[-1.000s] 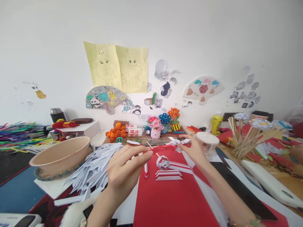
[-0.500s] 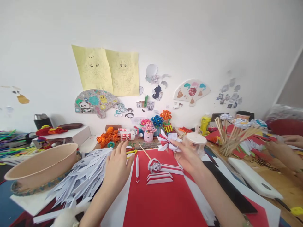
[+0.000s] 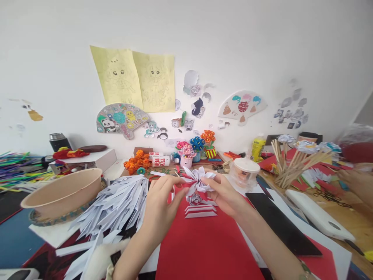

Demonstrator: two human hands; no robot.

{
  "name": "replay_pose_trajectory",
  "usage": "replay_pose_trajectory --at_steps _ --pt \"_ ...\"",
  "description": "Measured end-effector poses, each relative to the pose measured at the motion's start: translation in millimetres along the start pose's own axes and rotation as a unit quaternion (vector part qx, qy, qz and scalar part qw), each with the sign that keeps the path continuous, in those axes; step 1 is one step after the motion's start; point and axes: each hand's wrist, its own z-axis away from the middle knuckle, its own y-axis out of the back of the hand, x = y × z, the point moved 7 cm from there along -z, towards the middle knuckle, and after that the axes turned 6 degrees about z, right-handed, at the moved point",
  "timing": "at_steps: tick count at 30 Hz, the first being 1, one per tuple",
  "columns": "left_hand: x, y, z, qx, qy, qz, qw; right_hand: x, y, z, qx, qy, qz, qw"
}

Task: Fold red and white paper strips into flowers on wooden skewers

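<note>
Both my hands hold a red and white paper flower (image 3: 196, 180) above a red paper sheet (image 3: 204, 245). My left hand (image 3: 163, 202) pinches the flower's left side with thumb and fingers. My right hand (image 3: 222, 193) grips its right side, fingers closed on the petals. Under the flower, a rolled paper rose (image 3: 194, 200) and a few folded white strips (image 3: 201, 212) lie on the red sheet.
A heap of white paper strips (image 3: 113, 206) and a tan bowl (image 3: 62, 192) lie to the left. A lidded clear cup (image 3: 244, 173), skewers with paper flowers (image 3: 294, 163), a white case (image 3: 319, 219) and a black sheet (image 3: 279, 223) sit to the right. Another person's hand (image 3: 357, 182) shows at far right.
My right hand picked the paper flower up from the back of the table and brought it to the middle. My left hand let go of the stick and took the flower's other side.
</note>
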Motion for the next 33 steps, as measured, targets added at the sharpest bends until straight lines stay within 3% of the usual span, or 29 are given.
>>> replay_pose_trajectory --at_steps 5,10,14,18,20,22,24,28,31,33 --pt "-18.0 -0.7 -1.1 -0.016 0.125 0.116 0.985 6.9 -4.7 0.1 -0.085 -0.042 -0.011 0.995" --pt "-33.1 -4.5 2.7 -0.018 0.268 0.252 0.93 -3.6 -7.2 5.4 -0.143 -0.026 0.024 0.989" --pt "-37.6 -7.4 7.4 -0.004 0.339 0.347 0.874 -13.4 -7.4 5.9 -0.127 0.054 0.101 0.985" --pt "-37.9 -24.0 16.2 -0.06 0.395 0.426 0.812 -11.6 -13.3 4.8 -0.116 0.107 0.13 0.979" --pt "-37.3 -31.1 19.1 -0.099 0.402 0.429 0.803 -10.8 -13.8 5.0 -0.097 0.12 0.143 0.978" --pt "-37.8 -34.2 20.0 -0.138 0.398 0.395 0.816 -11.8 -12.2 6.0 -0.07 0.124 0.156 0.977" --pt "-40.2 -28.3 16.4 -0.144 0.373 0.326 0.857 -13.8 -11.1 7.4 -0.055 0.123 0.164 0.977" --pt "-29.5 5.9 -2.6 -0.047 0.2 0.167 0.964 -13.2 -11.2 7.6 -0.063 0.097 0.151 0.982" --pt "-11.3 13.4 -6.2 -0.062 0.073 0.135 0.986 -9.2 -11.3 6.5 -0.078 0.077 0.136 0.985" --pt "-5.4 14.6 -5.2 -0.062 0.036 0.129 0.989 -6.7 -12.3 6.2 -0.091 0.065 0.125 0.986"
